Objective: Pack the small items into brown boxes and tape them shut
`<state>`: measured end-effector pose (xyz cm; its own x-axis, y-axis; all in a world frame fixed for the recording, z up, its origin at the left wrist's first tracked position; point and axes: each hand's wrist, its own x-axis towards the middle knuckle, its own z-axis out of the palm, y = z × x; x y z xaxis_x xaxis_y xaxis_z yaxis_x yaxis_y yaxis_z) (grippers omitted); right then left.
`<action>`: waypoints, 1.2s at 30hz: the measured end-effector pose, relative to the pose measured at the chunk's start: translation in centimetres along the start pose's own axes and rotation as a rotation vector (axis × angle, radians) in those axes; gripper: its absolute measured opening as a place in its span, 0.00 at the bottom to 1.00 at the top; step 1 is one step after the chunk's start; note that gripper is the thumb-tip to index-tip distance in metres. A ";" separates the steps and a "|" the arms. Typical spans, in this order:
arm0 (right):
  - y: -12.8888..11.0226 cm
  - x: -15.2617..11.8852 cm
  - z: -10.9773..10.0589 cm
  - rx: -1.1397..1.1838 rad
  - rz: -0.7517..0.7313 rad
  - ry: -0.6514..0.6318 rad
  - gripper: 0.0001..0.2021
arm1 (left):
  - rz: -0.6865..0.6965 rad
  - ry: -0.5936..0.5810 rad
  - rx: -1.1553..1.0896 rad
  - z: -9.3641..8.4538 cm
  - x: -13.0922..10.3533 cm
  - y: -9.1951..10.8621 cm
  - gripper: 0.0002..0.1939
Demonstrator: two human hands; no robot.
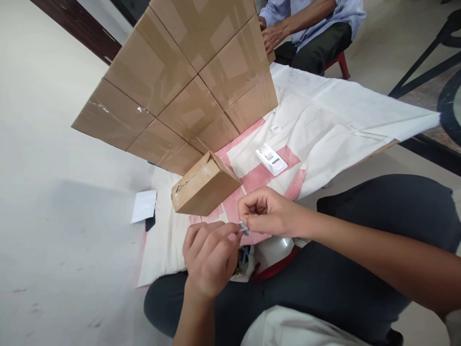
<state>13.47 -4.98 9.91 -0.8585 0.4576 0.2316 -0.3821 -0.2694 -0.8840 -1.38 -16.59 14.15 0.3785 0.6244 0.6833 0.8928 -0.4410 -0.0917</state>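
Note:
My left hand [212,254] and my right hand [268,214] meet above the table's near edge, fingertips pinched on a small shiny silvery piece [244,228] between them. What the piece is cannot be made out. Just beyond my hands lies a brown cardboard box [207,185] with tape and a torn end. A white plastic device [271,160] rests on the pink and white cloth to the right of the box. Farther back on the cloth is a small white ring [276,128].
Stacked taped cartons [194,77] rise at the back of the cloth-covered table [334,139]. A white paper [144,206] lies on a dark object at the left. Below my hands is a bag of small items [245,269]. Another person [313,29] sits behind the cartons.

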 end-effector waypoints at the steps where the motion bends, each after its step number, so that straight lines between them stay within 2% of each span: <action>1: 0.1 0.0 -0.1 -0.011 -0.013 0.011 0.08 | 0.021 0.012 0.016 0.1 -0.2 0.0 0.15; 9: 0.2 0.1 -0.4 -0.139 -0.038 0.046 0.08 | 0.129 0.036 0.017 0.5 -1.8 -0.6 0.11; 17: 0.1 0.3 -0.5 -0.169 -0.060 0.088 0.09 | 0.122 0.006 0.031 0.6 -2.1 -0.1 0.10; 31: -0.1 1.3 -2.3 -0.161 -0.104 0.217 0.09 | 0.099 0.004 0.003 0.4 -2.5 0.5 0.11; 34: 0.9 1.7 -3.0 -0.295 -0.084 0.240 0.08 | 0.043 -0.002 0.012 0.4 -2.1 0.6 0.15; 36: 2.0 2.2 -3.6 -0.484 -0.051 0.231 0.08 | 0.002 -0.010 0.027 0.5 -1.8 0.6 0.16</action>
<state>12.08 -1.48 7.20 -0.7241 0.6495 0.2321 -0.1732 0.1546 -0.9727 -1.38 -17.67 12.52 0.3829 0.6295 0.6761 0.8980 -0.4252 -0.1127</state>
